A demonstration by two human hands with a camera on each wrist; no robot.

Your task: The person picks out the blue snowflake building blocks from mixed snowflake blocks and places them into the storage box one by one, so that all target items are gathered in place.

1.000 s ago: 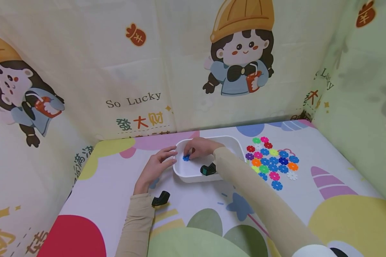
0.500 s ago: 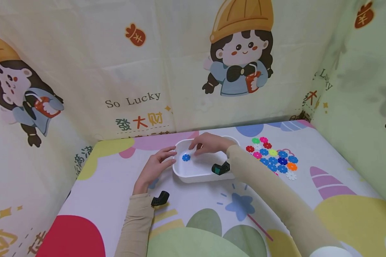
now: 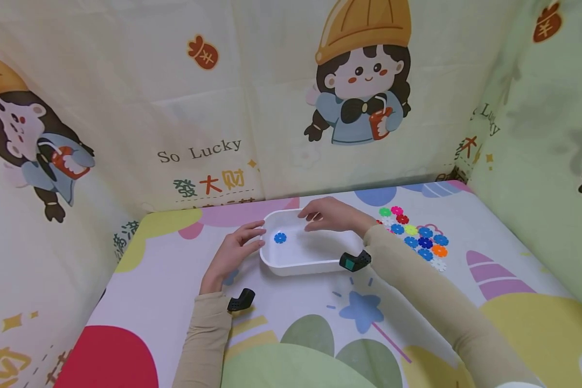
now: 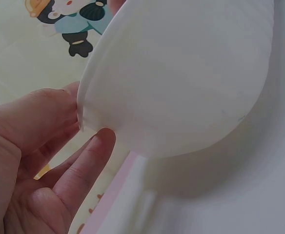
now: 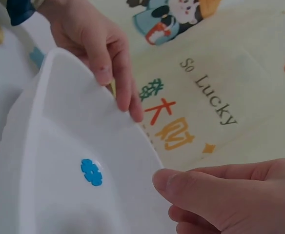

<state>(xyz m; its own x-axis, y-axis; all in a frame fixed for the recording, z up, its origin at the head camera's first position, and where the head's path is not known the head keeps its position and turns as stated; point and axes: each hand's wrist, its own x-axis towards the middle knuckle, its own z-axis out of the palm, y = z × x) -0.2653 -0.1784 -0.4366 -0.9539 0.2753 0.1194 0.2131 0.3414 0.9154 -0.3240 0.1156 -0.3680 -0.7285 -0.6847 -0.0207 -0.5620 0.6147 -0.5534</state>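
Note:
A white plastic tub (image 3: 296,267) stands on the table, with one blue flower-shaped disc (image 3: 280,237) lying on its floor towards the left end. My left hand (image 3: 229,252) rests its fingertips against the tub's left end; in the left wrist view, a fingertip (image 4: 106,139) touches the outer wall just under the rim. Over the right part of the tub hovers my right hand (image 3: 337,215), fingers loosely bent and nothing visible between them. The right wrist view shows that hand's thumb (image 5: 179,183) in front of the tub's rim, and the blue disc inside.
Several coloured flower-shaped discs (image 3: 425,242) lie spread on the table right of the tub, partly hidden by the right forearm. A patterned cloth (image 3: 320,302) covers the table. Printed curtains (image 3: 271,108) rise behind and at both sides.
My right hand has let go of the blue disc, leaving it on the tub's floor, and has moved to the right. The left hand stays at the tub's left end.

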